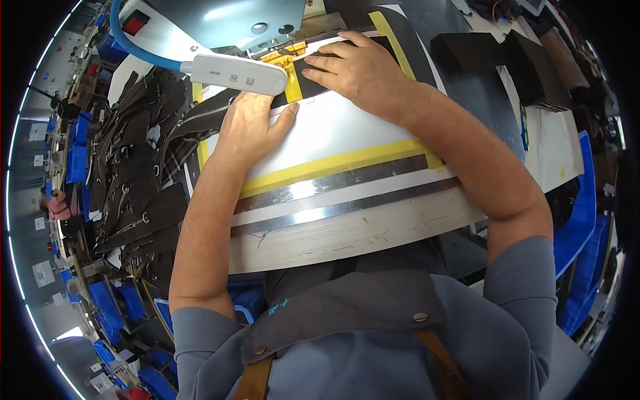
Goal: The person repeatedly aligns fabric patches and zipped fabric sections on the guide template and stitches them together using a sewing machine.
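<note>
The right hand (363, 72) lies palm down with its fingers fanned apart, the fingertips on a dark cloth (311, 89) just beside the yellow metal guide (291, 75) of the sewing machine (223, 17). The left hand (250, 132) has its thumb held away from the fingers; a white lamp (235, 75) covers its fingertips, so I cannot tell whether they pinch anything. The cloth lies between the two hands, under the right fingertips and ahead of the left thumb. A dark strip with a metal zipper (208, 115) runs out on the left side of the left hand.

Beneath both hands is a white board (333, 127), edged near the body with yellow tape (333, 161). A blue hose (148, 57) joins the lamp. Farther left, dark cloth pieces (127, 160) hang in a heap. Well to the right stand black stacks (537, 70), with a blue bin (579, 203) nearer the body.
</note>
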